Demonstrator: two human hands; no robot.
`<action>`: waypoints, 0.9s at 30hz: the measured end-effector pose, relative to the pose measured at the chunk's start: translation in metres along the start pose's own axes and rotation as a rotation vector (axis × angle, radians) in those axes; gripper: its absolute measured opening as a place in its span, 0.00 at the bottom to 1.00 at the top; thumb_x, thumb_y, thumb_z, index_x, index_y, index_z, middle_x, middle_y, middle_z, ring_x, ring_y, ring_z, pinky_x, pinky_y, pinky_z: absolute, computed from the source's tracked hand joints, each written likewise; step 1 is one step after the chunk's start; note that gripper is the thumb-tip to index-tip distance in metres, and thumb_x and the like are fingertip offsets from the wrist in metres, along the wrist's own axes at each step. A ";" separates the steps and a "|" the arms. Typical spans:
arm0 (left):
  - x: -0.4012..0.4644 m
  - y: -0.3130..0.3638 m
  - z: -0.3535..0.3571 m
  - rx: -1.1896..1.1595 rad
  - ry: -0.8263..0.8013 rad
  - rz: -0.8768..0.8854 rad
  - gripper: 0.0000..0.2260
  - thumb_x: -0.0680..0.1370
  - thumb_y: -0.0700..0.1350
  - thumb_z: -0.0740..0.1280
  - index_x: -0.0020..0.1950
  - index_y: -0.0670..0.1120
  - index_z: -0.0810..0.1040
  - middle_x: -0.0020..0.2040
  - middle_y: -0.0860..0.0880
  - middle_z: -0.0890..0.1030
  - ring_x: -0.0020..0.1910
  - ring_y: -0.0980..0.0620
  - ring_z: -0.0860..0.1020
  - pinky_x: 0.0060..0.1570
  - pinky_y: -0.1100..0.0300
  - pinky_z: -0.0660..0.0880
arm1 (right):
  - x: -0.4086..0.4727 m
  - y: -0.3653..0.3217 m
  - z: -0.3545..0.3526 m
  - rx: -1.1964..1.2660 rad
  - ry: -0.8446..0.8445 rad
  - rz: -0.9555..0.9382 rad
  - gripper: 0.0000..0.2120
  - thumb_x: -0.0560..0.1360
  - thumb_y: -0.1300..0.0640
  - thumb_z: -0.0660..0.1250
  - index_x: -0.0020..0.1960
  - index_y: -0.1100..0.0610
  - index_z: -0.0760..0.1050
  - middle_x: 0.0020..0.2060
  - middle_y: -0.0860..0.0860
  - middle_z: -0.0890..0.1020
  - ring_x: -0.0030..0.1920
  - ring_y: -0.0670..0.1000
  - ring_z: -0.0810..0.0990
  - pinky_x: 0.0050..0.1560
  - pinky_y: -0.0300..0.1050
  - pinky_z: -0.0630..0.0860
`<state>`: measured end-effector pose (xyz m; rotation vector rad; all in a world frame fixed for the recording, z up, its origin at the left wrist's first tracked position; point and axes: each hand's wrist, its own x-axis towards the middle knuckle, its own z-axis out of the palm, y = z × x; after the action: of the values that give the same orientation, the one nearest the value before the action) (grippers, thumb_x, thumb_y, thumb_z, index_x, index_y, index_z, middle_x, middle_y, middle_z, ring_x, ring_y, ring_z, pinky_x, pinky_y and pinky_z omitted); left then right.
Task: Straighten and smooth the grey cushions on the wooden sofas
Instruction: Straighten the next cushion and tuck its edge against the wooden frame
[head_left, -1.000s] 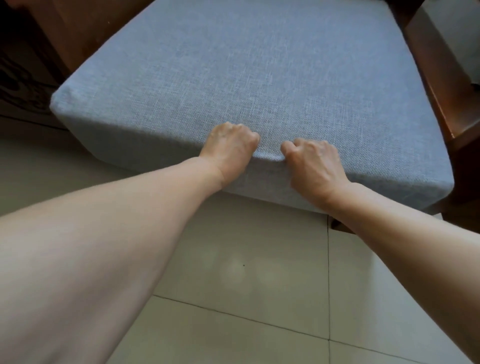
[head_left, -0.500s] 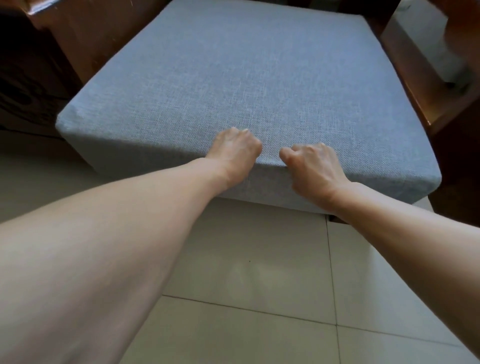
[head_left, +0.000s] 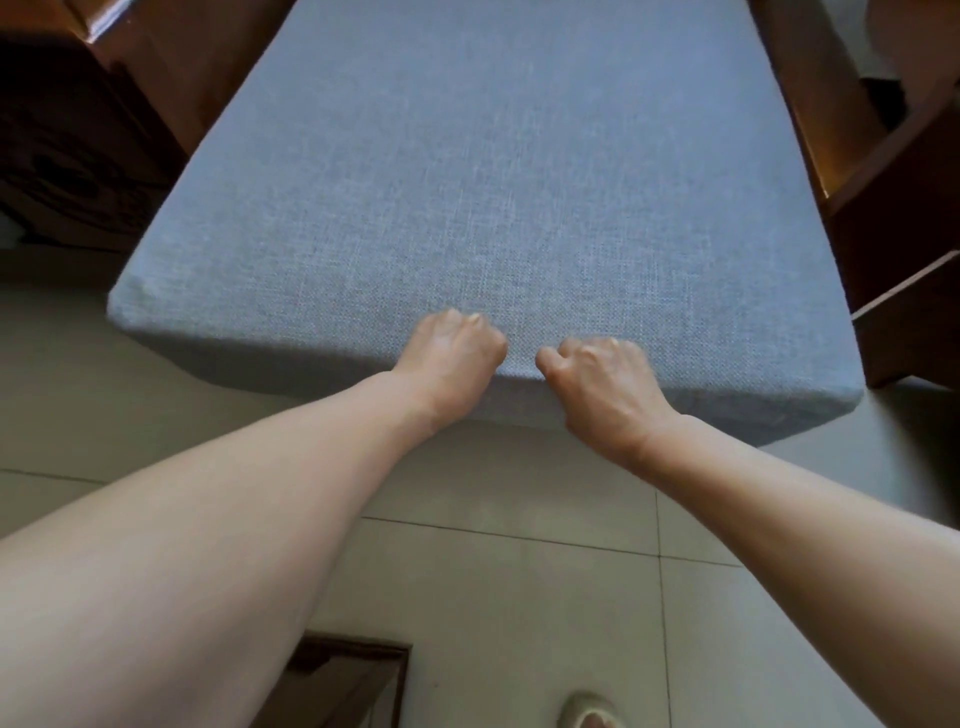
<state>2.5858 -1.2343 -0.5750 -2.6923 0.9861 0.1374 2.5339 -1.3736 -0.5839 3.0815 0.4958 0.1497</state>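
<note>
Grey woven fabric covers the cushion (head_left: 498, 208), which lies on the wooden sofa frame (head_left: 156, 88), its long axis running straight away from the person and its near edge overhanging the tiled floor (head_left: 519, 597). Left hand (head_left: 449, 358) and right hand (head_left: 597, 384), close together at mid-edge, each curl their fingers round the front rim, gripping it. Both are equally near; a straight, even push or pull looks likely.

No readable text, labels, brands, numbers or signs anywhere in view
</note>
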 end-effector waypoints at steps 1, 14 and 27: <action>-0.003 0.001 0.000 0.000 -0.021 0.016 0.12 0.77 0.34 0.58 0.55 0.43 0.77 0.54 0.44 0.79 0.54 0.41 0.78 0.40 0.55 0.64 | -0.003 -0.002 0.001 0.025 0.020 -0.011 0.06 0.52 0.70 0.61 0.27 0.62 0.70 0.20 0.57 0.72 0.18 0.57 0.72 0.25 0.36 0.55; -0.020 -0.009 -0.036 -0.326 -0.231 -0.213 0.11 0.78 0.48 0.65 0.59 0.48 0.70 0.58 0.48 0.73 0.59 0.46 0.74 0.46 0.55 0.68 | -0.006 0.017 -0.040 0.182 -0.242 0.172 0.08 0.76 0.58 0.63 0.53 0.55 0.66 0.53 0.53 0.68 0.54 0.55 0.70 0.40 0.44 0.61; 0.042 -0.053 -0.140 -0.534 -0.316 -0.367 0.34 0.79 0.52 0.63 0.78 0.50 0.47 0.79 0.48 0.49 0.76 0.47 0.51 0.72 0.45 0.52 | 0.085 0.075 -0.152 0.211 -0.349 0.149 0.22 0.75 0.56 0.65 0.66 0.56 0.62 0.70 0.56 0.60 0.69 0.56 0.61 0.66 0.46 0.60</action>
<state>2.6515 -1.2610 -0.4370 -3.1226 0.3853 0.8222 2.6235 -1.4179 -0.4229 3.2388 0.2818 -0.4614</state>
